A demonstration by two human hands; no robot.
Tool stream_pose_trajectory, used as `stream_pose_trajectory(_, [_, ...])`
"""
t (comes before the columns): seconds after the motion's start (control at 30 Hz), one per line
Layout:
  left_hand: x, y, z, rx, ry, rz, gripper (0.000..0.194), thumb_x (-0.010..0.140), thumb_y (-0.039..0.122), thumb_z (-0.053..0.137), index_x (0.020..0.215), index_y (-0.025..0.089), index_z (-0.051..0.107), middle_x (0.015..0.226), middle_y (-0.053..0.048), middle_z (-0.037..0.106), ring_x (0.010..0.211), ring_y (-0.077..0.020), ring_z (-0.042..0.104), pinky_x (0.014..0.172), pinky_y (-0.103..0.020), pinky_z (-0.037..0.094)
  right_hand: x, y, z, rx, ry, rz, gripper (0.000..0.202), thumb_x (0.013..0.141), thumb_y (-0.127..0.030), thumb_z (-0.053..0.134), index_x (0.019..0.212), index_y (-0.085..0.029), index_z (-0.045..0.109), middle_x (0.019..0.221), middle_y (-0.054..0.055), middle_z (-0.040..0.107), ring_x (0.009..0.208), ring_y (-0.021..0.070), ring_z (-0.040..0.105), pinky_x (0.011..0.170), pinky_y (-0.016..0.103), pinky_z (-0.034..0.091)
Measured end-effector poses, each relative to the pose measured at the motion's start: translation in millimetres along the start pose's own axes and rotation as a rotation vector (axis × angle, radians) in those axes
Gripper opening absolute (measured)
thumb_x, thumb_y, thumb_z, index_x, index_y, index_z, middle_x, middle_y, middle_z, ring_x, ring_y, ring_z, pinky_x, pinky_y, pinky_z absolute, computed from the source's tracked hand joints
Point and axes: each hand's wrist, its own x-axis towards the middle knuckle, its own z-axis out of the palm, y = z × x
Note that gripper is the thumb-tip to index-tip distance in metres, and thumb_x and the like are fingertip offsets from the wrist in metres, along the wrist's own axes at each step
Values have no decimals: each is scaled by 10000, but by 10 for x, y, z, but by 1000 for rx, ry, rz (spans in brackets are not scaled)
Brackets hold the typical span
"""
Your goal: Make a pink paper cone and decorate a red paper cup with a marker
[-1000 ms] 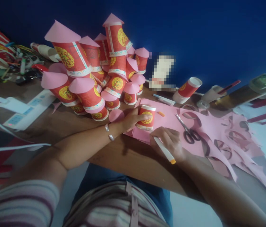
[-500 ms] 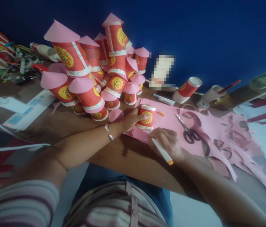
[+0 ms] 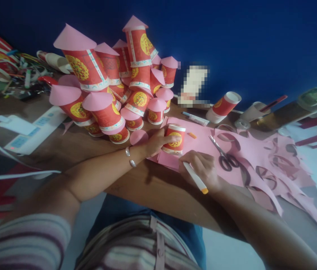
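Observation:
My left hand (image 3: 158,142) is wrapped round a red paper cup (image 3: 175,139) with a white rim and a yellow emblem, upright on pink paper (image 3: 203,135). Just to the right of the cup's base, my right hand (image 3: 200,167) grips a white marker (image 3: 194,177) with an orange end. The marker's writing tip is hidden by my fingers. An orange cap (image 3: 192,135) lies on the pink paper behind the cup. Open scissors (image 3: 226,156) with dark handles rest on the paper to the right.
Several red cups with pink cone tops (image 3: 99,112) are stacked at the left. A white power strip (image 3: 38,129) lies beyond them. Pink paper scraps (image 3: 276,165) spread across the right side. Behind are a red-and-white cup (image 3: 226,105) and a marker (image 3: 194,118).
My right hand and the marker have moved slightly right, a little away from the cup. My left hand still holds the cup in the same place.

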Motion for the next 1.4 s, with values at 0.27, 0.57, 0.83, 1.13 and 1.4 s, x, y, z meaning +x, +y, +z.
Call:
stream_pose_trajectory(0.27, [-3, 20, 17, -2, 12, 0, 481, 754, 334, 848, 1142, 156, 626, 888, -16, 724, 787, -140, 680, 726, -261, 550, 19, -29, -8, 24, -10, -54, 176, 917, -64, 624, 965, -215, 546, 724, -20, 673, 548, 114, 585, 517, 250, 442])
stream_pose_trajectory(0.57, [1, 13, 13, 10, 5, 11, 422, 764, 338, 837, 1088, 154, 639, 887, -23, 720, 787, -144, 677, 732, -267, 546, 9, -20, 9, 33, -8, -59, 168, 931, -56, 608, 985, -210, 567, 752, -13, 697, 602, 113, 642, 550, 238, 474])
stream_pose_trajectory(0.83, [-1, 15, 15, 2, 19, 10, 456, 758, 317, 841, 1135, 164, 634, 909, -13, 721, 808, -141, 670, 714, -254, 542, 7, -17, 11, 38, -29, -64, 145, 949, -61, 615, 988, -193, 567, 756, 3, 697, 600, 119, 643, 547, 241, 478])
stream_pose_trajectory(1.13, [-3, -10, 10, 10, 0, -4, 462, 764, 329, 853, 1115, 160, 605, 889, -18, 706, 753, -124, 658, 666, -239, 515, 0, -1, 6, 30, -45, -54, 150, 950, -64, 623, 1006, -193, 571, 775, 5, 702, 622, 121, 660, 572, 238, 492])
stream_pose_trajectory(1.4, [-38, 33, 30, 97, 1, -12, 570, 733, 357, 886, 1180, 173, 584, 868, -9, 689, 681, -113, 614, 569, -218, 474, -14, 15, 27, 26, -49, -64, 139, 976, -80, 603, 1047, -194, 570, 793, 8, 719, 640, 124, 672, 580, 246, 498])
